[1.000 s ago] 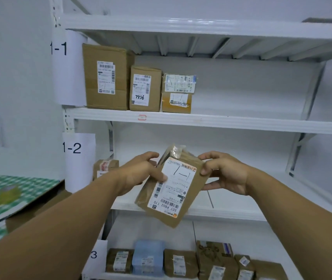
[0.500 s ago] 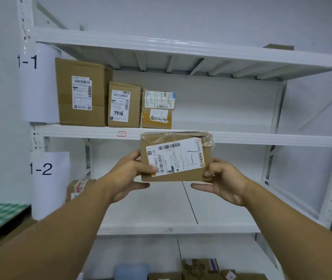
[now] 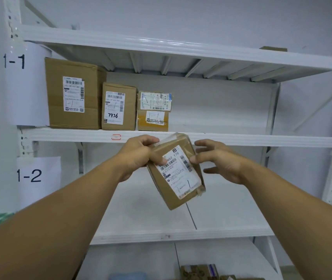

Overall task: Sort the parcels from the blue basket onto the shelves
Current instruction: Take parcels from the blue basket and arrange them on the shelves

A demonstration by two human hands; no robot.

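Forearms reach up from the bottom of the view. The left grip (image 3: pixel 138 156) is closed on the upper left corner of the parcel (image 3: pixel 178 172), thumb on the label face and fingers curled over the top edge. The right grip (image 3: pixel 221 164) is wide, fingers spread, with only its thumb touching the parcel's right edge. The parcel hangs tilted between them, label toward the camera, in the air in front of the 1-2 shelf (image 3: pixel 140 209) and just under the lip of the 1-1 shelf (image 3: pixel 241 139) — resting on neither. This looks like the placing step for one parcel. Its handwritten mark is too small to read, so the target shelf is a guess. If it is 1-1, the right grip must close on the free edge and level the parcel. Both then lift it over the lip into the bare stretch right of the stacked small boxes (image 3: pixel 154 111) — past the box marked 7936 (image 3: pixel 118 107).
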